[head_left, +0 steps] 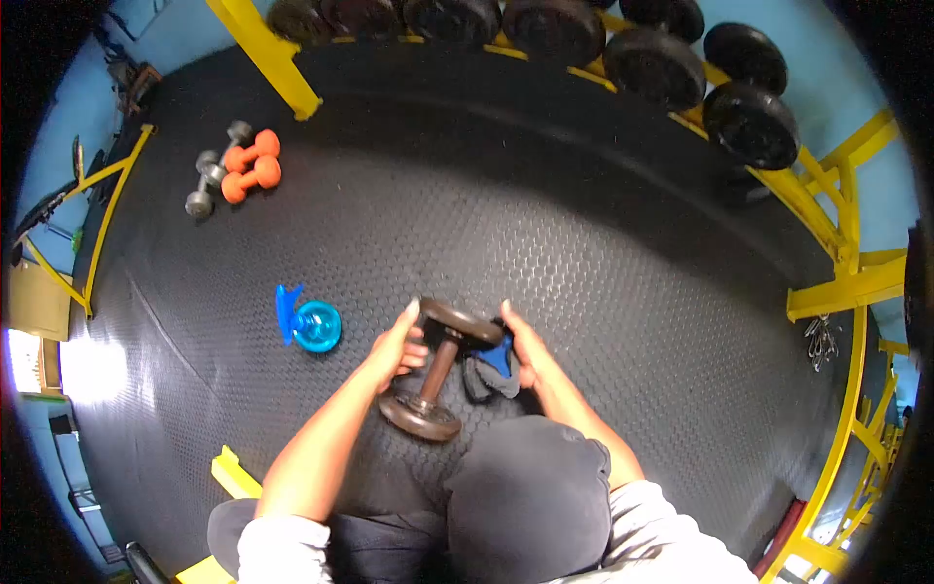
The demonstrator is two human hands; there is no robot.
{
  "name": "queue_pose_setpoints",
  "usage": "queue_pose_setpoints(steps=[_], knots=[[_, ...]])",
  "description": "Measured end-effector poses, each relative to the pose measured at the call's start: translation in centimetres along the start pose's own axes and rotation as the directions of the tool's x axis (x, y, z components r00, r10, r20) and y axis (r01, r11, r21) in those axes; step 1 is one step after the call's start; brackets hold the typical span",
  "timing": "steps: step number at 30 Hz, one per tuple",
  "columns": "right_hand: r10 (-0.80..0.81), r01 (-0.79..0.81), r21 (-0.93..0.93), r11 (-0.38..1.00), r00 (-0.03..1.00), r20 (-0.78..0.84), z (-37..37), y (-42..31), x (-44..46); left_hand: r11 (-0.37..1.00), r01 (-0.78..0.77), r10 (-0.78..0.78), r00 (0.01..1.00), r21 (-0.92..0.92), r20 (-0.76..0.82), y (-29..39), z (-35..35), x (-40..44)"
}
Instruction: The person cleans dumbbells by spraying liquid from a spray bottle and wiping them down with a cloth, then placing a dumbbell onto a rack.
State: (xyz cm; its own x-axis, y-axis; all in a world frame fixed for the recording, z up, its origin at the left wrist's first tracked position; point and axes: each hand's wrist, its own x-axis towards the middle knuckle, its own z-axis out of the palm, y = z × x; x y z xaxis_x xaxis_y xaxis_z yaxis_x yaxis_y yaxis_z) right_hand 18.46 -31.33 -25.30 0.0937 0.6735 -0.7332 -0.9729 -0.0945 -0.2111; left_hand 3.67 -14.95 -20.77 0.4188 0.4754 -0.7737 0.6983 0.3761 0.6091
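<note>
A dumbbell with dark round plates and a brown bar lies between my hands, its bar slanting in view. My left hand is at its left side with thumb and fingers apart. The thumb tip is at the rim of the far plate; whether it presses on it I cannot tell. On the other side, my right hand holds a blue and grey cloth close against the far plate. Its thumb points up past the plate, while the fingers are partly hidden by the cloth. A blue spray bottle is left of my left hand.
Orange dumbbells and grey dumbbells lie on the black textured mat at the upper left. A yellow rack with several large dumbbells spans the top and right. Metal clips hang at the right.
</note>
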Motion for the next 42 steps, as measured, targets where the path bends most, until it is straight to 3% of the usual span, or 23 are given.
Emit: queue_pose_setpoints(steps=[1,3,4,7,9,11,15,17,20,21,24,25,27,28,29,31,32,33,35,37,39,41,42], knots=[[-0.011,0.011,-0.054,0.998,1.0,0.011,0.0,0.2,1.3,0.984,0.138,-0.143,0.989,-0.117,-0.043,3.1,0.9,-0.6],[-0.14,0.136,-0.043,0.99,0.986,-0.096,0.0,1.1,3.1,0.982,0.119,-0.126,0.991,0.144,0.04,4.9,2.3,2.1],[-0.125,0.125,0.001,0.992,0.986,-0.109,0.3,1.2,3.1,1.0,-0.004,0.004,1.0,-0.002,0.002,4.3,2.9,3.0],[-0.208,0.212,0.005,0.977,0.965,-0.163,3.1,1.6,-0.8,0.991,0.089,-0.077,0.99,0.104,-0.119,5.7,2.7,1.4],[-0.249,0.251,0.003,0.968,0.962,-0.107,4.4,2.0,-3.0,0.996,0.083,-0.082,0.997,0.03,-0.01,7.2,0.4,-2.7],[-0.513,0.509,-0.153,0.847,0.858,0.018,7.1,1.5,-5.0,0.959,0.08,-0.081,0.997,-0.273,0.009,7.5,-0.6,-4.9],[-0.691,0.698,-0.511,0.502,0.679,0.249,7.8,0.3,-5.3,0.859,0.1,-0.038,0.991,-0.503,0.132,5.4,-1.4,-3.4],[-0.765,0.779,-0.533,0.33,0.551,0.332,6.1,-0.3,-3.7,0.852,-0.047,0.081,0.996,-0.521,0.042,5.4,-0.1,-2.6],[-0.725,0.724,-0.42,0.547,0.661,0.195,5.5,-2.1,-4.1,0.86,-0.038,0.202,0.941,-0.51,0.27,8.2,0.5,-2.7],[-0.756,0.728,-0.46,0.508,0.633,0.167,5.9,-2.2,-4.6,0.896,-0.021,0.193,0.918,-0.443,0.346,9.0,0.2,-2.5],[-0.536,0.427,-0.681,0.595,0.842,0.059,6.3,-3.0,-6.4,0.975,-0.064,0.082,0.994,-0.213,0.076,10.2,1.0,-0.1],[-0.547,0.437,-0.811,0.389,0.818,0.178,5.8,-3.3,-7.3,0.988,-0.073,0.077,0.997,-0.137,0.023,11.0,0.8,-0.2],[-0.78,0.547,-0.805,0.231,0.598,0.182,6.6,-4.4,-8.8,1.0,0.001,0.002,0.979,-0.014,0.202,11.3,-0.7,0.2],[-0.872,0.658,-0.715,0.236,0.468,0.142,6.7,-5.2,-8.5,0.974,-0.022,-0.025,0.979,0.227,0.204,11.7,-1.3,-0.2],[-0.912,0.749,-0.642,0.161,0.361,0.193,7.0,-6.1,-8.2,0.956,-0.018,-0.038,0.982,0.292,0.185,11.9,-1.3,-1.2],[-0.776,0.604,-0.782,-0.15,0.418,0.472,7.9,-6.9,-7.0,0.949,0.037,-0.099,0.978,0.314,0.185,12.8,-2.2,-2.0],[-0.603,0.412,-0.74,-0.531,0.43,0.672,9.1,-6.2,-7.6,0.948,-0.013,-0.047,0.982,0.317,0.18,13.1,-2.8,-2.3],[-0.366,0.204,-0.515,-0.833,0.496,0.788,11.0,-5.5,-8.5,0.968,-0.068,0.008,0.971,0.241,0.24,13.0,-3.9,-2.2],[-0.295,0.239,-0.48,-0.844,0.539,0.789,9.7,-5.3,-7.3,0.991,-0.074,0.045,0.97,0.113,0.238,12.7,-4.6,-2.4],[-0.318,0.326,-0.454,-0.829,0.394,0.863,7.6,-7.1,-4.7,0.982,-0.161,0.125,0.943,0.095,0.308,11.4,-4.5,-2.8],[-0.634,0.371,-0.776,-0.51,0.449,0.63,9.2,-7.4,-3.1,0.963,-0.268,0.257,0.939,0.018,0.231,9.6,-3.2,-2.3],[-0.511,0.384,-0.729,-0.567,0.53,0.677,10.7,-9.4,-0.8,0.978,-0.207,0.207,0.94,-0.028,0.272,9.3,-3.8,-1.0],[-0.395,0.368,-0.631,-0.682,0.541,0.742,12.3,-9.8,-0.5,0.975,-0.22,0.22,0.93,-0.033,0.294,9.1,-4.2,-0.9]])
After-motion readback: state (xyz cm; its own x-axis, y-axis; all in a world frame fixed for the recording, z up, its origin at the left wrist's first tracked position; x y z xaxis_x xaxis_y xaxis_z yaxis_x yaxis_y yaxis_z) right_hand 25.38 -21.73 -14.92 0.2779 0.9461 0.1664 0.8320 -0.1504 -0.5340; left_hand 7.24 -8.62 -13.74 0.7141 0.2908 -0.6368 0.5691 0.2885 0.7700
